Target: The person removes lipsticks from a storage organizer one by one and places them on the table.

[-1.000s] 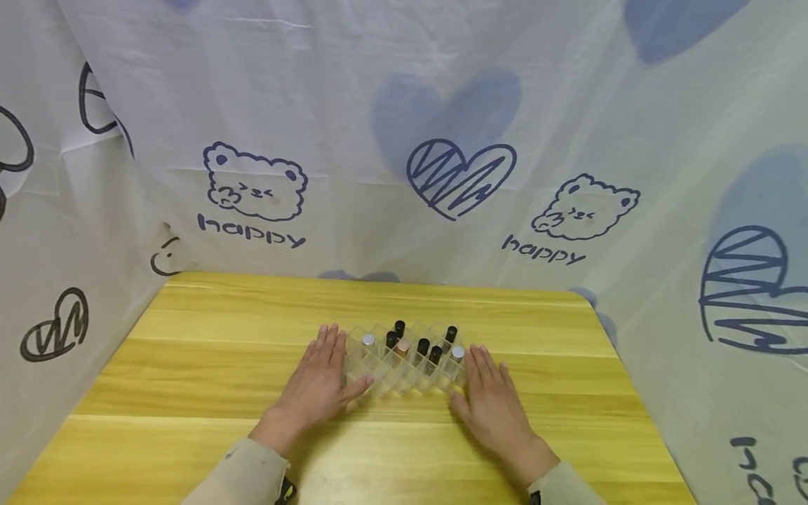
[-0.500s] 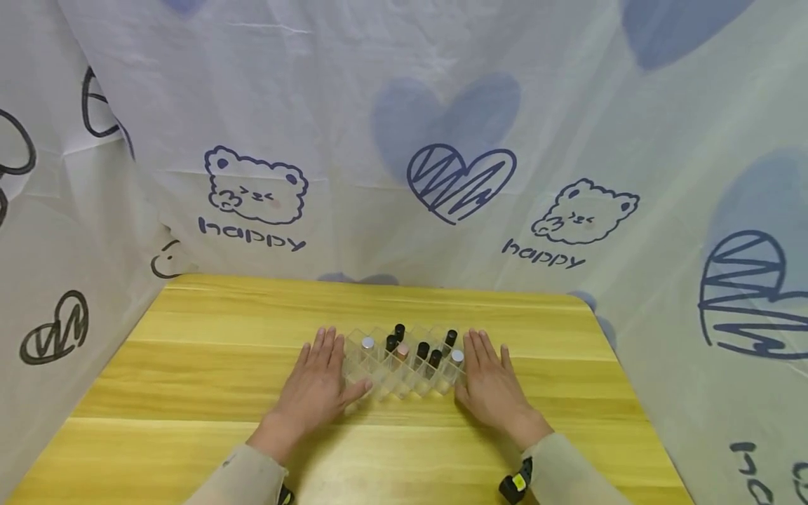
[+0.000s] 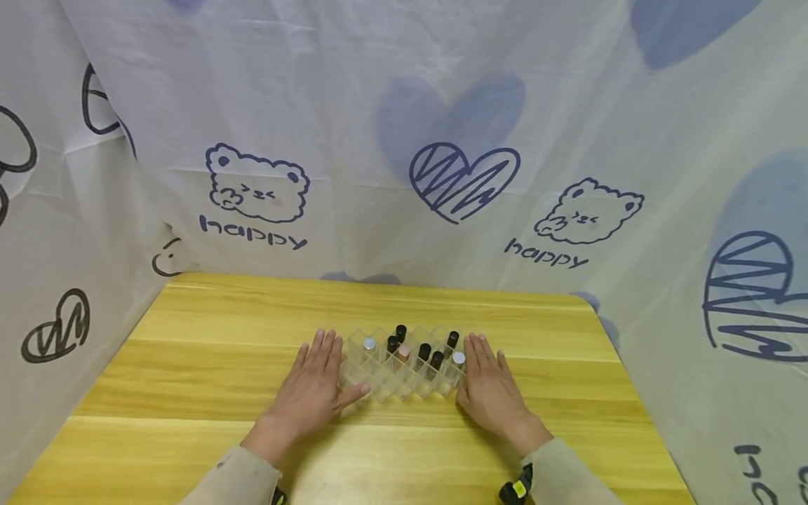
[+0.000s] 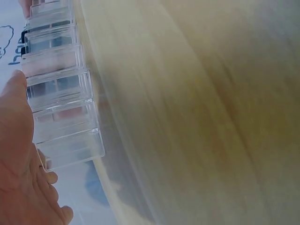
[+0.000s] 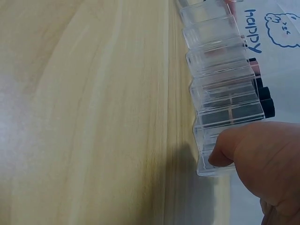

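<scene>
A clear plastic lipstick holder (image 3: 385, 382) with diamond-shaped compartments stands on the wooden table. Several lipstick-like tubes stand upright in it: black-capped tubes (image 3: 424, 351), silver-capped ones at either side (image 3: 369, 344), and a pinkish one (image 3: 402, 352). My left hand (image 3: 309, 389) lies along the holder's left end, fingers straight and pointing away, thumb reaching across the front left corner. At the right end, my right hand (image 3: 495, 389) has its fingers extended alongside. In the right wrist view its thumb (image 5: 224, 149) rests at the holder's front face (image 5: 220, 89).
The yellow wood-grain table (image 3: 208, 351) extends around the holder. Behind it hangs a pale printed cloth (image 3: 353, 210), with more cloth down both sides. A black strapped device (image 3: 516, 487) sits on the right wrist.
My right hand has slid slightly forward, its thumb now tucked closer to the holder's front right corner. The left hand has shifted slightly outward. The holder stays nearly in place.
</scene>
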`<state>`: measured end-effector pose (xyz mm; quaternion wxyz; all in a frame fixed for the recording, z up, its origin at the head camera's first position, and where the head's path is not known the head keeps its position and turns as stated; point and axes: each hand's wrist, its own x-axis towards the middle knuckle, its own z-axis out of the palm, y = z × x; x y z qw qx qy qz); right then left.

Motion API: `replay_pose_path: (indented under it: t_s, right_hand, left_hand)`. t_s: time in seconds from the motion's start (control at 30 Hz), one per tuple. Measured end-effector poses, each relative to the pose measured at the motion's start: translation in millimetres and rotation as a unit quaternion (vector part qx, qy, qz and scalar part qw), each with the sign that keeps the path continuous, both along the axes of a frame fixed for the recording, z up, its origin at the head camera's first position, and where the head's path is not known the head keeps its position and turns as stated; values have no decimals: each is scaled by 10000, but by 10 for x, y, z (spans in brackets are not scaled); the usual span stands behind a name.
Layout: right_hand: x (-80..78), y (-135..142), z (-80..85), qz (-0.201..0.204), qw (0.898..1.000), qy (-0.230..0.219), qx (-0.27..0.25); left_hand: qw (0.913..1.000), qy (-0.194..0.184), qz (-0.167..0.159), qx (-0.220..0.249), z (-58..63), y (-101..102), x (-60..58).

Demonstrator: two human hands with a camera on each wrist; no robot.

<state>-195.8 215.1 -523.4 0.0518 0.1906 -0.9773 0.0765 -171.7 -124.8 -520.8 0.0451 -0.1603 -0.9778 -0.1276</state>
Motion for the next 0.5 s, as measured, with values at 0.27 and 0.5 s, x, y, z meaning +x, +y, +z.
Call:
replay_pose_path:
  t_s: [0.27, 0.5]
  right_hand:
    - [-20, -20, 33, 99, 9999, -72, -53]
    - [-42, -17, 20, -4, 9999, -105, 13]
  left_hand:
    - [9993, 216, -183, -264, 33, -103, 38]
    - [9983, 191, -394, -381, 21, -143, 30]
